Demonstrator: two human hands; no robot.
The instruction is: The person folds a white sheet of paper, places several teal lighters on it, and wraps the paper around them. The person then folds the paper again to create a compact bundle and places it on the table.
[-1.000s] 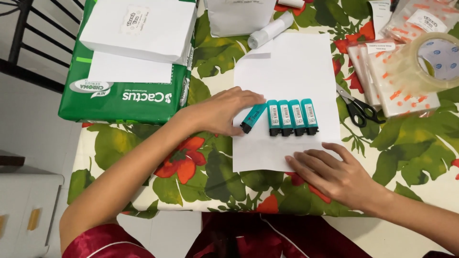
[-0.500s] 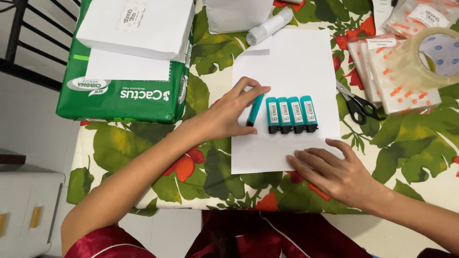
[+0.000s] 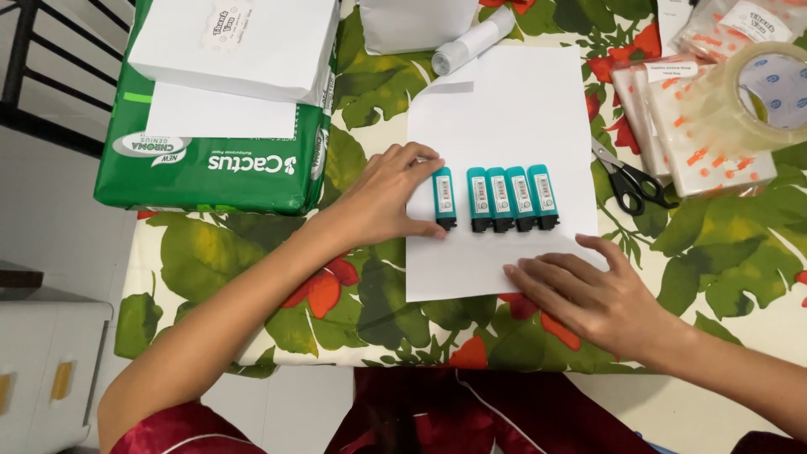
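Note:
My left hand (image 3: 388,200) grips a small teal marker (image 3: 444,197) with a black cap and holds it upright on a white paper sheet (image 3: 504,109). A small gap separates it from a tight row of several matching teal markers (image 3: 511,198) to its right. My right hand (image 3: 588,290) lies flat and empty, fingers spread, pressing on the sheet's lower right corner.
A green wrapped paper ream (image 3: 210,160) with white envelopes (image 3: 239,38) on top sits at the left. Black scissors (image 3: 630,181), a clear tape roll (image 3: 748,97) and plastic sleeves (image 3: 672,118) lie at the right. A white tube (image 3: 472,40) lies at the sheet's top. The floral tablecloth (image 3: 218,261) ends near me.
My left hand has turned the tilted marker upright and set it parallel to the row, a little left of it. My right hand has stayed on the sheet.

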